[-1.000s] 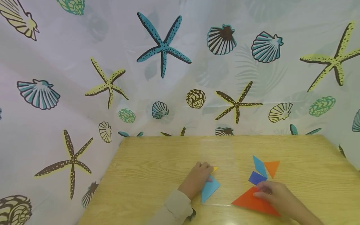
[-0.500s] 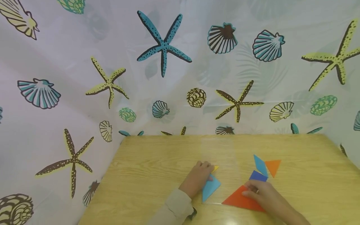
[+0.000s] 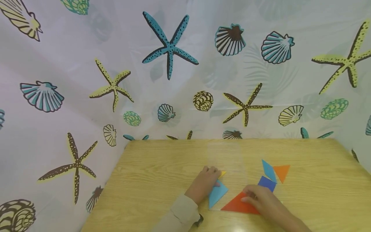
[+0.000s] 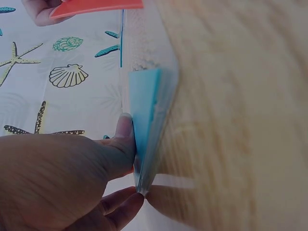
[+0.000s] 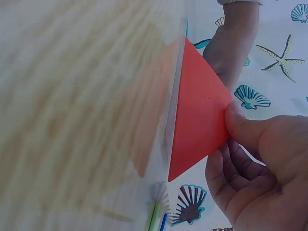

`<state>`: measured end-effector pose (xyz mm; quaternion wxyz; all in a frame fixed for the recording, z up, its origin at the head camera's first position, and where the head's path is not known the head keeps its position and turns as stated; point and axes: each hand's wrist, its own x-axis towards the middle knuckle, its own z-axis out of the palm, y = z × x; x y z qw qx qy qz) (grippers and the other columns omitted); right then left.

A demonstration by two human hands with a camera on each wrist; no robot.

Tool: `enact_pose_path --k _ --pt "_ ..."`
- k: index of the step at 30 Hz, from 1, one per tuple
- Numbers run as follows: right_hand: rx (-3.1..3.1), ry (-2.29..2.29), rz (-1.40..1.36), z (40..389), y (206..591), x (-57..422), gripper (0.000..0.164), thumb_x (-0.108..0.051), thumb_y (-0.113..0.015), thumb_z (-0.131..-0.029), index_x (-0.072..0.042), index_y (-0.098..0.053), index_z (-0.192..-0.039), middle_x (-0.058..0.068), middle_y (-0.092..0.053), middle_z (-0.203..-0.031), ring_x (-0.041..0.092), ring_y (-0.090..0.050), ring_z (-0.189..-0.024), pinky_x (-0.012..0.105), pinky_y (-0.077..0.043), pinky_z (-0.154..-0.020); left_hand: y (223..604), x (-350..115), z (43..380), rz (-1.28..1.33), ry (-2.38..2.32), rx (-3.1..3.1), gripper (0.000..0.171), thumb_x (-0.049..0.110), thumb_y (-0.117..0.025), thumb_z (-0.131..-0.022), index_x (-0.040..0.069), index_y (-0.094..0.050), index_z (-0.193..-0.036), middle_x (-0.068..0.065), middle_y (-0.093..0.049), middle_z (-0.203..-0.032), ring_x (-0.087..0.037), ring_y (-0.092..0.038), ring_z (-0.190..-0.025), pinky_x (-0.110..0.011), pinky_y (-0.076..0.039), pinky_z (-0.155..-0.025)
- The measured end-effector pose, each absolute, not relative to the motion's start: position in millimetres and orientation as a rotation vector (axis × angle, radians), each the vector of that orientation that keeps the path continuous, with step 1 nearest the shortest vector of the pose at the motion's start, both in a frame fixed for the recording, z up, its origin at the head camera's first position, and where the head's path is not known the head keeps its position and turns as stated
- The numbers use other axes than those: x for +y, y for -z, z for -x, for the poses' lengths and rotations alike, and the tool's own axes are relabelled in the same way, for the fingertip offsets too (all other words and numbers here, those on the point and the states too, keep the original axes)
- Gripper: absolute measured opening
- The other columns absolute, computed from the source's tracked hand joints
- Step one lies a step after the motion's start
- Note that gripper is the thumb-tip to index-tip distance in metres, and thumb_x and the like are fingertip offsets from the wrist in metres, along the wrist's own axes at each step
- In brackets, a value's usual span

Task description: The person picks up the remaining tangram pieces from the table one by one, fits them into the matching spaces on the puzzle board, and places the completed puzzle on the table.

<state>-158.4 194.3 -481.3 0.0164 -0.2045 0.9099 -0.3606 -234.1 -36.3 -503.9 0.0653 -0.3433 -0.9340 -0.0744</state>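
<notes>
In the head view, my right hand (image 3: 262, 199) pinches a red triangle (image 3: 236, 203) by its upper edge, thumb on the near face. The right wrist view shows that red triangle (image 5: 199, 115) standing tilted, its long edge close over the table. My left hand (image 3: 203, 184) rests on the table with its thumb on a light blue triangle (image 3: 216, 195) and its fingertips beside a small yellow piece (image 3: 222, 174), which is partly hidden. In the left wrist view, the light blue triangle (image 4: 144, 101) lies over a clear plastic sheet (image 4: 166, 62).
Right of centre, a dark blue square (image 3: 267, 183) lies by a blue parallelogram (image 3: 269, 171) and an orange triangle (image 3: 281, 173). They rest on a wooden table (image 3: 162, 158). A white curtain (image 3: 179, 93) printed with starfish and shells stands behind and at the sides.
My right hand has slid the red triangle leftward across the table, toward the light blue triangle, uncovering the dark blue square somewhat. My left hand has stayed in place.
</notes>
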Motion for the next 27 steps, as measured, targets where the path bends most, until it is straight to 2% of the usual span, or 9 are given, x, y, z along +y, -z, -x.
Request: enact_pose_path --k 12,27 --pt "2.842 1.162 0.763 159.5 482.6 177.5 0.013 -0.028 -0.065 -0.086 -0.020 -0.058 -0.079 -0.016 -0.051 -0.070 0.000 -0.045 -0.064 0.021 -0.043 -0.057 503.2 -34.7 234.0 1.014 0.209 -2.870 0.037 0.037 -0.050 -0.091 0.016 -0.056 -0.122 0.001 -0.054 -0.123 -0.016 -0.047 -0.105 -0.025 -0.041 -0.090" --pt "2.832 1.193 0.688 159.0 484.0 161.7 0.015 -0.029 -0.065 -0.085 -0.021 -0.054 -0.077 -0.014 -0.049 -0.071 0.001 -0.044 -0.065 0.021 -0.041 -0.058 500.4 -33.4 232.8 0.991 0.178 -2.877 0.039 0.037 -0.051 -0.091 0.017 -0.055 -0.124 0.002 -0.053 -0.124 -0.015 -0.047 -0.107 -0.025 -0.041 -0.092"
